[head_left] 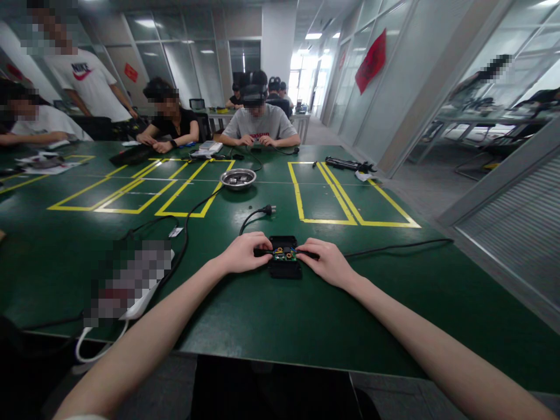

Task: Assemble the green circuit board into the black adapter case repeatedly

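A small black plastic box (285, 268) lies open on the green table (271, 321) in front of me, with a green circuit board (283, 253) showing inside. My left hand (245, 252) grips the box's left end, fingers curled around the black cable there. My right hand (327, 261) pinches the right end, where another black cable (394, 248) runs off to the right. A black plug (268, 209) on a short lead lies just beyond the box.
A metal bowl (238, 178) holding small parts stands further back. A white power strip (131, 291) with cables lies at my left. Yellow tape rectangles (341, 198) mark the table. Several people sit at the far end. A glass partition runs along the right.
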### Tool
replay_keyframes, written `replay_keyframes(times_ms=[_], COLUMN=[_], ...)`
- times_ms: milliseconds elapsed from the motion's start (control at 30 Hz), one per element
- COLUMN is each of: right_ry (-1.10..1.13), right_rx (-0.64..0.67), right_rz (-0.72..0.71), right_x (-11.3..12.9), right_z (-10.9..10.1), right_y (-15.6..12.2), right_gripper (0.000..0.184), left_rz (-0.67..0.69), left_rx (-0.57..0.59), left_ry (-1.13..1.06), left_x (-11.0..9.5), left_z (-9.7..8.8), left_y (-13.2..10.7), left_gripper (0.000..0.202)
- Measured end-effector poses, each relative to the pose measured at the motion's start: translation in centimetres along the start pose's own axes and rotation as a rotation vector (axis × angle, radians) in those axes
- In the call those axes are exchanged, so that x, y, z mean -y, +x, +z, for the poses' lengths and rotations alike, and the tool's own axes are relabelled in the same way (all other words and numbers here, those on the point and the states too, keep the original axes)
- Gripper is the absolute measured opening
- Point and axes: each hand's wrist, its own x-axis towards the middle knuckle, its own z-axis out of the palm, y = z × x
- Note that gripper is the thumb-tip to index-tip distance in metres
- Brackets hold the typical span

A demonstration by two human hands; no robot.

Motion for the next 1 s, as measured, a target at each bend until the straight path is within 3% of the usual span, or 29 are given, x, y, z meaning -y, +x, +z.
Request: replay_keyframes(times_ms=[167, 500, 733, 833, 1000], right_ry=[0.037, -0.041, 0.053, 0.147, 0.223], right_rx=[0.029, -0.01, -0.06, -0.057, 0.028], right_rz=[-0.038, 0.04, 0.0, -0.042, -0.091], right_x=[0.4, 0.2, 0.7, 1.1, 1.8], right_z=[-0.1, 0.1, -1.5, -2.2, -2.3], right_y=[-0.2, 0.5, 0.2, -0.1, -0.5], right_gripper=[0.02, 0.017, 0.026, 0.031, 0.032], left_rz=[-0.004, -0.04, -0.181, -0.256, -0.328], left_rx=[0.054, 0.025, 0.007, 0.086, 0.316], left_ry=[-0.043, -0.007, -0.279, -0.432, -0.616], left_x=[-0.2, -0.1, -0.9, -1.3, -1.8], left_z=[-0.4, -0.7, -1.3, -1.7, -2.3], left_y=[0.0, 0.3, 0.3, 0.2, 0.0], left_gripper=[0.008, 0.01, 0.014, 0.019, 0.023])
